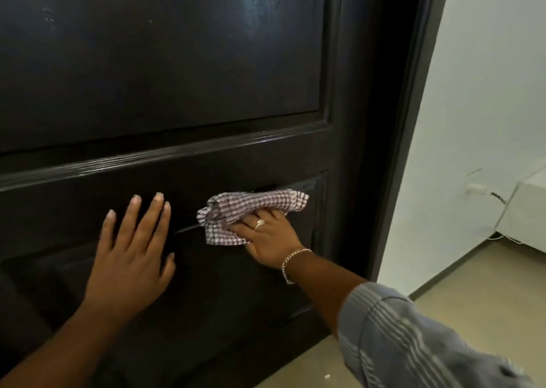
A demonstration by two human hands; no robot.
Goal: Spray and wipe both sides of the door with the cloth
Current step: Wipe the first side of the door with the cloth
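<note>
Right hand (267,240) presses a checked cloth (248,211) against the dark door (165,71). Cloth is bunched under and ahead of the fingers, spilling out above the knuckles and to the left of the hand; fingertips are hidden under the fabric, so the hand grips the cloth while pushing it flat on the wood. Ring (260,223) on one finger, chain bracelet (291,262) at the wrist, striped grey sleeve (413,343) rolled up the forearm.

Contact point sits at the top edge of the lower recessed panel, just under the horizontal rail, near the panel's right corner.

Left hand (133,251) lies flat on the same lower panel, fingers straight and spread, holding nothing. It is just left of the cloth, not touching it.

Upper panel shows a pale smear (257,6) well above the cloth, plus a few small marks to the upper left.

Right of the gripping hand: door frame (413,121), then a white wall (487,107), beige floor (472,284) and a loose white cable (502,210) along the wall.
</note>
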